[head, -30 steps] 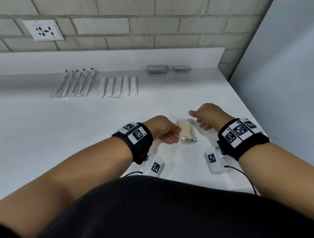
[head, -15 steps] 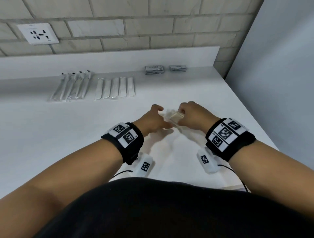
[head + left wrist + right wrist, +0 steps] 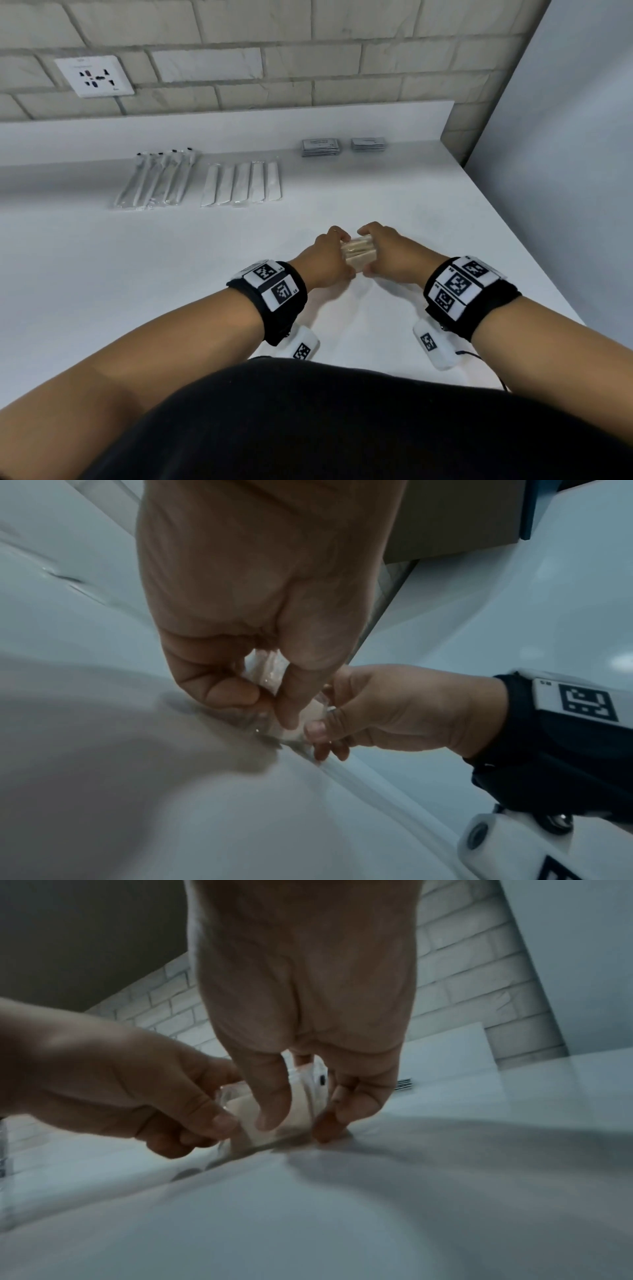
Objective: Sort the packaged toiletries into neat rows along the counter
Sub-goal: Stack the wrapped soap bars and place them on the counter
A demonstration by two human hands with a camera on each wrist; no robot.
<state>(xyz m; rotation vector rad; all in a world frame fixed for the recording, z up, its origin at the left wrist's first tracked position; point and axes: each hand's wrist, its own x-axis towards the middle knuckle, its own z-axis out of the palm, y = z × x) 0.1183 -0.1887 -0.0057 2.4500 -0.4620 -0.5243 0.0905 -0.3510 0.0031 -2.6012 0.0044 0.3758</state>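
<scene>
Both hands, the left hand (image 3: 325, 255) and the right hand (image 3: 387, 253), pinch a small stack of wrapped soaps (image 3: 359, 255) from opposite sides, squaring it just above the desk (image 3: 102, 274), well in front of the sachet stacks (image 3: 320, 147). Next, probably, carrying it back beside those stacks. Wrists angled inward, fingers curled down.

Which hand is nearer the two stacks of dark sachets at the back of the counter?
Right. The right hand is almost straight in front of the dark sachets; the left hand sits farther left. Both grip the soap packets.
</scene>
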